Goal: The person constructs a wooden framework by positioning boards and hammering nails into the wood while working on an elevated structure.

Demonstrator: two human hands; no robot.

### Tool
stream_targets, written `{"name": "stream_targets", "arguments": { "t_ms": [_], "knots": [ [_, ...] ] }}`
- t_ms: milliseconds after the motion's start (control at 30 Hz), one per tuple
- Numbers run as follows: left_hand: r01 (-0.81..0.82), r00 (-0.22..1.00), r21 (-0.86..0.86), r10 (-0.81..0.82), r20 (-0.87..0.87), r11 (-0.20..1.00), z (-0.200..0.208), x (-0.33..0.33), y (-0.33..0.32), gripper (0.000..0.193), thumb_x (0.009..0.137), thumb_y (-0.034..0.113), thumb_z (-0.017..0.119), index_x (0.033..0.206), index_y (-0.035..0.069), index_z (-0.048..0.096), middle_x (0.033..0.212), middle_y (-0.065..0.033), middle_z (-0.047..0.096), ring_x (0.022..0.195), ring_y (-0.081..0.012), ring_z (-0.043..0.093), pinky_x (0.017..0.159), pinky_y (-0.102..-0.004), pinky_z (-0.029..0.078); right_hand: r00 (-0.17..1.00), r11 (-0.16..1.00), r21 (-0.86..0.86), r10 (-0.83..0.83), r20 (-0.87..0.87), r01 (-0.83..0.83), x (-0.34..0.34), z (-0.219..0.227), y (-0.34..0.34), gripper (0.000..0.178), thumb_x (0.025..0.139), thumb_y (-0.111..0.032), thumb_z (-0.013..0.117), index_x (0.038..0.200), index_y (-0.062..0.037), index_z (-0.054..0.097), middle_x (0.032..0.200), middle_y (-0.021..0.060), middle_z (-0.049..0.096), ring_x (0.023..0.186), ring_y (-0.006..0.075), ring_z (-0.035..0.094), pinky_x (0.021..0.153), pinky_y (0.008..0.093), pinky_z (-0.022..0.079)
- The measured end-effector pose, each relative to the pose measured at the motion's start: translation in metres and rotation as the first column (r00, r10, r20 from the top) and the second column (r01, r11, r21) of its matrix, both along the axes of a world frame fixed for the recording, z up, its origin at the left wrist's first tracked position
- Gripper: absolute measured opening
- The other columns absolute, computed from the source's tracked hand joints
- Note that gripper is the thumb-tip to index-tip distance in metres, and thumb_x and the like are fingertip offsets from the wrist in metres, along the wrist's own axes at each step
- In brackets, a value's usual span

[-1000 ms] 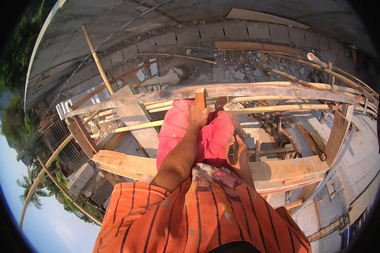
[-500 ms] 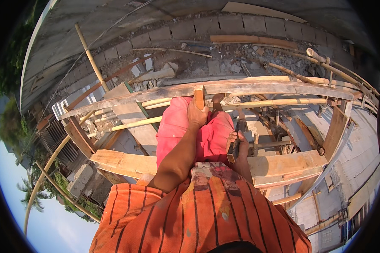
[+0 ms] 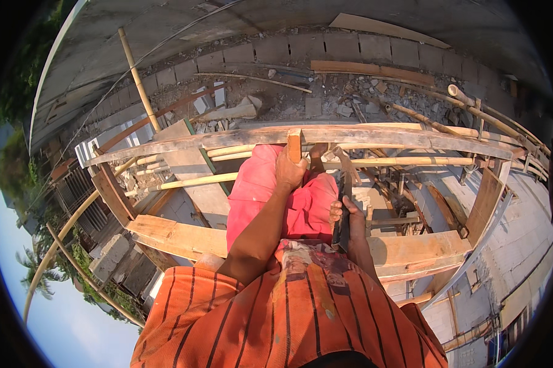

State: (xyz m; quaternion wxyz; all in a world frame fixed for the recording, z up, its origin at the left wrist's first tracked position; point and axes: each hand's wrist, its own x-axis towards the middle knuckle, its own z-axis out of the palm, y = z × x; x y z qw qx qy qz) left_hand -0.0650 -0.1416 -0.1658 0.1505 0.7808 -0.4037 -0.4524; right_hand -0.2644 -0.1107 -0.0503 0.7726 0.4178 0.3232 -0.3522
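My left hand point(image 3: 290, 170) is closed around a short wooden block point(image 3: 295, 145), held upright against the long wooden beam point(image 3: 380, 136) that crosses in front of me. The block's top end reaches the beam's upper edge. Beside my right thigh, my right hand point(image 3: 353, 221) grips a hammer point(image 3: 345, 178) by its dark handle. The hammer's head points away from me, just short of the beam, and its outline is partly lost in shadow. My pink-clad legs point(image 3: 258, 184) are between the beam and the nearer plank point(image 3: 178, 236).
Short boards point(image 3: 488, 199) join the beam and plank at the ends, forming a frame high above the ground. Bamboo poles point(image 3: 411, 162) run below and beyond the beam. Rubble point(image 3: 350, 104), a leaning panel point(image 3: 187, 159) and a block wall point(image 3: 270, 49) lie farther down and away.
My right hand has raised the hammer slightly, and its head now stands more upright near the beam. My left hand keeps the block at the beam. The view has shifted a little.
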Motion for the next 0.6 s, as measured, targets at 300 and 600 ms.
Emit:
{"name": "stream_targets", "arguments": {
  "t_ms": [300,600],
  "knots": [
    [-0.029,0.997,0.102,0.035,-0.065,0.994,0.015,0.008,-0.018,0.052,0.067,0.018,0.071,0.113,-0.002,0.056,0.099,-0.0226,0.066,0.094,-0.0363,0.065,0.083,-0.0416,0.050,0.913,0.962,0.031,0.268,-0.309,-0.272,-0.034,-0.005,0.021,0.028,0.092,-0.032,0.060,0.081,-0.0068,0.055,0.068,0.0005,0.053,0.055,0.0115,0.052,0.055,0.0220,0.046],
    [-0.128,0.970,0.062,0.138,-0.202,0.990,0.014,-0.005,-0.008,0.059,0.069,0.018,0.072,0.121,-0.001,0.053,0.104,-0.0213,0.067,0.098,-0.0362,0.064,0.086,-0.0425,0.049,0.888,0.938,0.052,0.341,-0.310,-0.342,-0.019,0.009,0.029,0.024,0.095,-0.027,0.057,0.086,-0.0043,0.056,0.076,0.0018,0.054,0.061,0.0112,0.051,0.057,0.0231,0.047]
  ]
}}
